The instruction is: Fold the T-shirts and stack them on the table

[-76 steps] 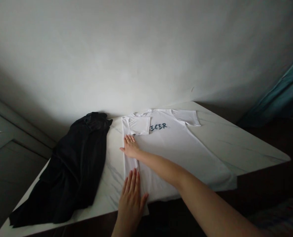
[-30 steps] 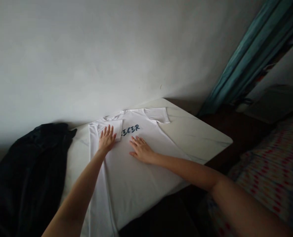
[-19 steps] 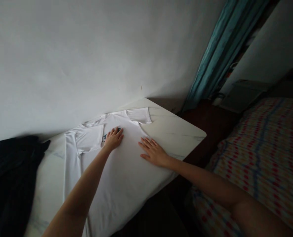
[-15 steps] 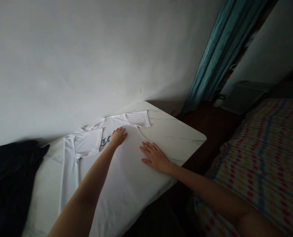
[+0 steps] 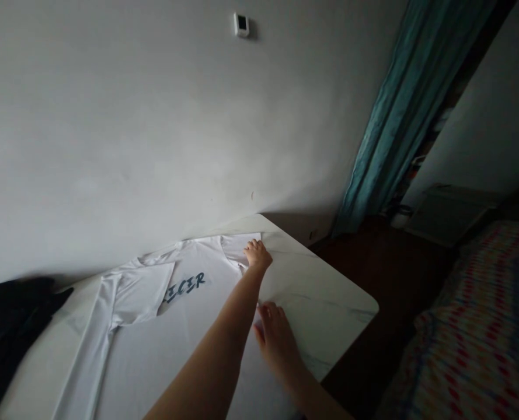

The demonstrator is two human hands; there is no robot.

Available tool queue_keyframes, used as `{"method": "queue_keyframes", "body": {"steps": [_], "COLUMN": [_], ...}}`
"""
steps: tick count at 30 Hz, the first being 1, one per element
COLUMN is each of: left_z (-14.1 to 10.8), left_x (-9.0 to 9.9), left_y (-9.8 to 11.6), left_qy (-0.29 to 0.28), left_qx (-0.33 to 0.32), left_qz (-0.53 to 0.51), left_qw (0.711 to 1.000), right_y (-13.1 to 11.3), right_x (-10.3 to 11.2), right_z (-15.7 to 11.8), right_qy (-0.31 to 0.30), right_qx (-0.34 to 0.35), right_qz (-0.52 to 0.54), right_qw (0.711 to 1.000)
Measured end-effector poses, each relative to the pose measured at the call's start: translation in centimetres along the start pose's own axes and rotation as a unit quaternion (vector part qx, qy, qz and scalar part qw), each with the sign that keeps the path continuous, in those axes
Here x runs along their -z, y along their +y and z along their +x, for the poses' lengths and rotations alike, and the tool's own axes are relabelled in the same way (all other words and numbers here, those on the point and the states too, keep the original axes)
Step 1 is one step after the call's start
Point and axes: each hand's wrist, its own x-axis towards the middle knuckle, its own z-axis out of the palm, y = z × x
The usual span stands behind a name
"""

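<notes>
Left hand (image 5: pixel 258 254) has shifted to the short sleeve (image 5: pixel 232 245) of the white printed cloth T-shirt (image 5: pixel 154 356), right hand (image 5: pixel 279 338) lower down, fingers curled, can't tell if gripping, probably light, floppy, so pinch there

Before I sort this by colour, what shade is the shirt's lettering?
The lettering is dark blue-grey on the white shirt; see the head view.

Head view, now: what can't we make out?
Head view:
Hem of the white T-shirt: cut off by bottom edge.
Start of the print: under the folded sleeve.
Left hand: its curl hides whether it grips.
Black garment: left edge crops it; type unclear.
Wall device screen: too small.
</notes>
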Motion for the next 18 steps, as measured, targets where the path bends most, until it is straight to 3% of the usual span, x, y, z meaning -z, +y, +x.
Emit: {"method": "queue_keyframes", "body": {"steps": [6, 13, 18], "left_z": [2.1, 3.1, 3.6], "left_x": [0.2, 1.8, 2.8], "left_y": [0.9, -2.6, -5.2], "left_qy": [-0.002, 0.010, 0.048], "left_qx": [0.057, 0.090, 0.146], "left_qz": [-0.012, -0.085, -0.192], "left_qw": [0.998, 0.992, 0.969], "right_y": [0.3, 0.0, -0.1], "right_x": [-1.1, 2.2, 4.2], "right_z": [-0.1, -2.0, -3.8], "right_qy": [0.003, -0.070, -0.100], "right_qx": [-0.034, -0.080, -0.081], "right_qz": [-0.027, -0.066, -0.093], "right_qw": [0.999, 0.992, 0.987]}}
